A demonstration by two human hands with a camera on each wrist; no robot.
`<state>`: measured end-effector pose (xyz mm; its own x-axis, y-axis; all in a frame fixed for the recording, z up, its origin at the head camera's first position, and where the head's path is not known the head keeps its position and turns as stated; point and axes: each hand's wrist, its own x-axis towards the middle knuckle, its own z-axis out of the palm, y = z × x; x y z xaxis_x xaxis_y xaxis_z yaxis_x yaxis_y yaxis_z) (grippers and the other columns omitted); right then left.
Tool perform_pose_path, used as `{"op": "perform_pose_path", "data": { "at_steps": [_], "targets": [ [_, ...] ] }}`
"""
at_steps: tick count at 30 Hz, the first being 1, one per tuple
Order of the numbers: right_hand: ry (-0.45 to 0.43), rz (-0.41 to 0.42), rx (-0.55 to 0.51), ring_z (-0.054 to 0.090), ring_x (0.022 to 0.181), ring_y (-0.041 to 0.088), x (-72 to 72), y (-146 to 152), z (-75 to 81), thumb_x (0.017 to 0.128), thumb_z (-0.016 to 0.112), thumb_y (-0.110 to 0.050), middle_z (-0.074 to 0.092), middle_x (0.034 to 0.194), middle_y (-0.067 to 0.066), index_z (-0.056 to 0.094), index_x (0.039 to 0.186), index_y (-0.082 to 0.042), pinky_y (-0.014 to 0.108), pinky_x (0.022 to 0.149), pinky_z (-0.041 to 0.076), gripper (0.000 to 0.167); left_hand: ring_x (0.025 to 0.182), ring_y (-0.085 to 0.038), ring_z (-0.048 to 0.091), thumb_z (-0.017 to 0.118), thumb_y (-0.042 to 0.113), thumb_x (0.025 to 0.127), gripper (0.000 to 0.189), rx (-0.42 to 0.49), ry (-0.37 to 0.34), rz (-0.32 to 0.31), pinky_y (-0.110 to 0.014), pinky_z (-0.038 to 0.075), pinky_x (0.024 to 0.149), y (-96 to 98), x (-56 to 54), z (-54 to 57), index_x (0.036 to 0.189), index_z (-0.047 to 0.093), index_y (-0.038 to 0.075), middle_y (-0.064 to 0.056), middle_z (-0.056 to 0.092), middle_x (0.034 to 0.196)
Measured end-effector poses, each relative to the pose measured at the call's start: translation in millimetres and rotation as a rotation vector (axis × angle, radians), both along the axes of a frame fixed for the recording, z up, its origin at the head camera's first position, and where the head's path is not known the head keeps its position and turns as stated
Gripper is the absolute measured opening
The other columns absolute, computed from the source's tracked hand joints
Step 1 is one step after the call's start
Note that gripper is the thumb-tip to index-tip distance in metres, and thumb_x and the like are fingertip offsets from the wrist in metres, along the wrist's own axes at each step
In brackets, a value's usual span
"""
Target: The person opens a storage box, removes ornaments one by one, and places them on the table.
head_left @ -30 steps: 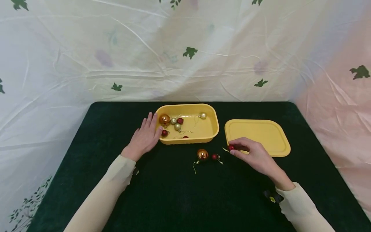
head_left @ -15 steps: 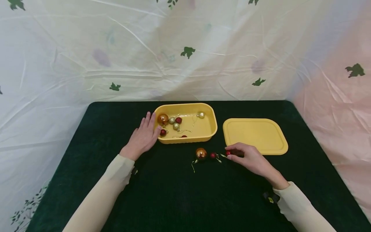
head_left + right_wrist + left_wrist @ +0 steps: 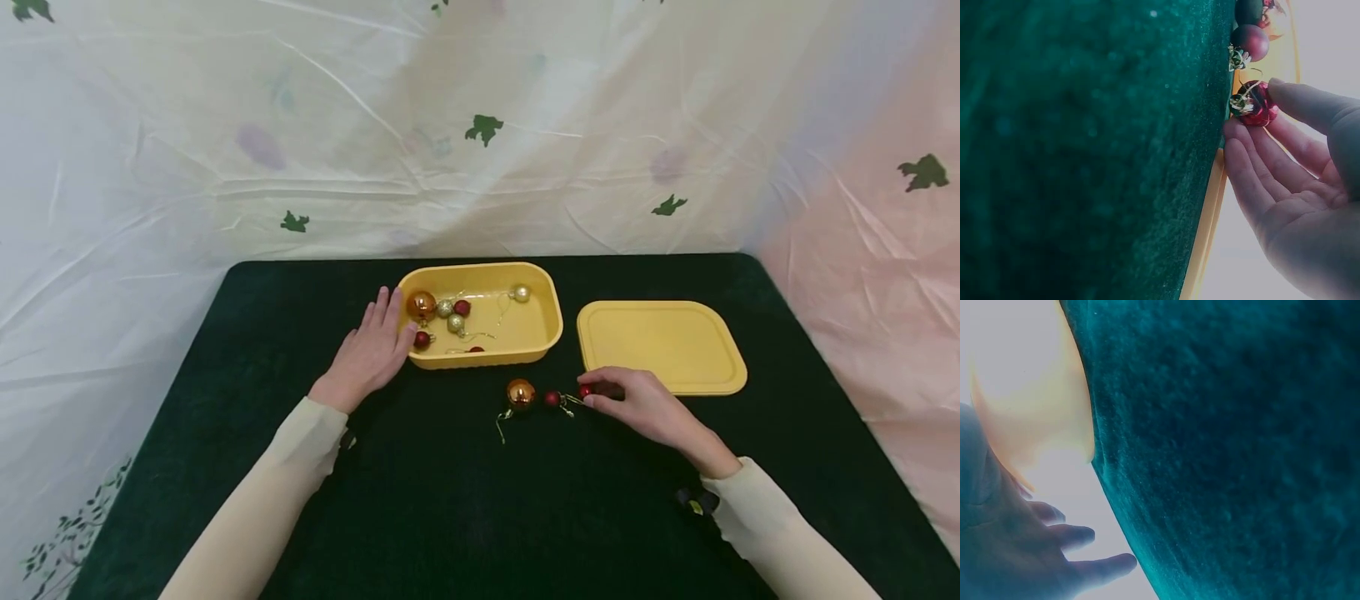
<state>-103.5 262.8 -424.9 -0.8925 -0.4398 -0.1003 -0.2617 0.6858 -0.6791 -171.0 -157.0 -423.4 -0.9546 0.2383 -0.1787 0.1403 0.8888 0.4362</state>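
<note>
My left hand (image 3: 367, 350) rests flat against the left end of a yellow box (image 3: 517, 357), fingers straight, thumb at the near rim. In the left wrist view the fingers (image 3: 1100, 570) spread beside the box's pale wall. Between right thumb and fingers, a small shiny red Christmas bauble (image 3: 1263, 105) with a gold cap is pinched just over the dark green cloth. That right hand (image 3: 637, 404) is in front of the yellow lid (image 3: 660, 342). Left of it lie a matte red bauble (image 3: 552, 399) and a larger copper bauble (image 3: 521, 393) with a gold loop.
Inside the box are a copper bauble (image 3: 421, 306), several gold and red baubles, and a lone gold bauble (image 3: 521, 292) toward the right. The lid lies flat right of the box. A patterned cloth (image 3: 345, 167) hangs behind the table's back edge.
My right hand has shifted left and nearer with the shiny red bauble, from the lid's corner to beside the matte red bauble. The left hand stays at the box.
</note>
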Motion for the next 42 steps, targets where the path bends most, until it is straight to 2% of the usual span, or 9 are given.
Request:
{"op": "perform_pose_path", "data": {
  "at_steps": [17, 26, 32, 36, 42],
  "targets": [
    [-0.012, 0.022, 0.017, 0.067, 0.096, 0.010, -2.5, -4.2, -4.1, 0.100, 0.071, -0.021, 0.071, 0.113, -0.002, 0.069, 0.129, -0.013, 0.031, 0.081, 0.057, 0.031, 0.157, -0.044, 0.004, 0.027, 0.050, 0.111, 0.075, 0.007, 0.019, -0.002, -0.070, 0.018, 0.119, -0.7, -1.7, -2.7, 0.166, -0.011, 0.017, -0.014, -0.011, 0.173],
    [0.014, 0.004, 0.062, 0.068, 0.099, 0.011, 4.1, -6.1, -3.4, 0.100, 0.072, -0.025, 0.071, 0.116, -0.001, 0.068, 0.131, -0.013, 0.035, 0.081, 0.058, 0.034, 0.157, -0.043, 0.003, 0.025, 0.053, 0.111, 0.075, -0.003, 0.011, 0.000, -0.069, 0.018, 0.120, -1.8, -0.5, -4.9, 0.166, -0.012, 0.018, -0.014, -0.012, 0.173],
    [0.059, -0.027, 0.038, 0.068, 0.107, 0.015, 9.9, -3.5, 9.5, 0.101, 0.071, -0.027, 0.071, 0.121, 0.000, 0.068, 0.131, -0.013, 0.045, 0.090, 0.058, 0.034, 0.157, -0.043, 0.002, 0.027, 0.052, 0.111, 0.075, 0.002, 0.012, 0.001, -0.069, 0.017, 0.120, -1.0, -1.8, -4.1, 0.166, -0.014, 0.019, -0.013, -0.012, 0.173],
    [0.135, -0.057, 0.001, 0.068, 0.110, 0.022, 10.3, -1.4, 23.4, 0.102, 0.068, -0.027, 0.071, 0.124, 0.004, 0.069, 0.130, -0.010, 0.054, 0.094, 0.057, 0.033, 0.157, -0.043, 0.003, 0.026, 0.053, 0.111, 0.076, 0.000, 0.017, -0.001, -0.070, 0.017, 0.120, -0.4, -2.7, -3.2, 0.166, -0.012, 0.018, -0.012, -0.011, 0.173],
    [0.246, -0.121, -0.043, 0.068, 0.111, 0.025, 4.8, -3.9, 41.2, 0.104, 0.065, -0.029, 0.071, 0.124, 0.004, 0.071, 0.126, -0.010, 0.057, 0.092, 0.056, 0.030, 0.157, -0.044, 0.002, 0.025, 0.053, 0.111, 0.076, 0.000, 0.007, 0.000, -0.070, 0.017, 0.119, -0.2, -2.2, -4.2, 0.166, -0.012, 0.018, -0.011, -0.011, 0.173]
  ]
}}
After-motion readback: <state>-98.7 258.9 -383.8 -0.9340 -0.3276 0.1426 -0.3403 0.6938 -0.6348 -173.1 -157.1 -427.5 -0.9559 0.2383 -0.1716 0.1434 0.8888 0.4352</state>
